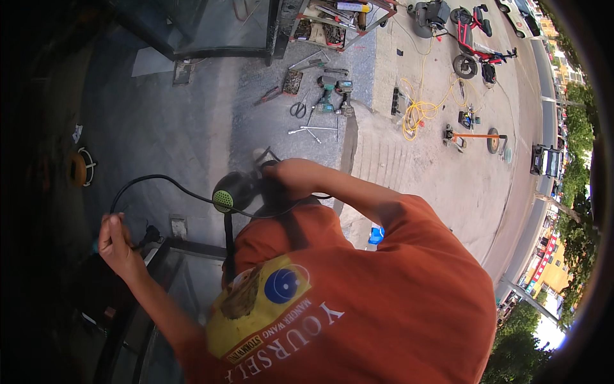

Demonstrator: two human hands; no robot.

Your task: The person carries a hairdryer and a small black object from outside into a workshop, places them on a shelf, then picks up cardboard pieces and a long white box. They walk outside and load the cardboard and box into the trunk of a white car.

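Note:
My right hand (291, 176) is closed around a black power tool (240, 189) with a green vented end, held in front of my chest over the grey pavement. The tool's black cable (163, 180) loops away to the left. My left hand (115, 242) is stretched out to the left and gripped on that cable, close to a black plug (151, 235). A dark metal frame with a glass panel (167, 275) lies just under my left arm. My orange shirt hides the lower part of the tool.
Cordless drills (336, 95), scissors (299, 109) and wrenches (313, 130) lie on the pavement ahead. A coiled yellow cable (417, 112) and a red scooter (472, 45) lie farther right. Steps (377, 160) drop down to the right. A glass-panelled frame (211, 32) stands at the top.

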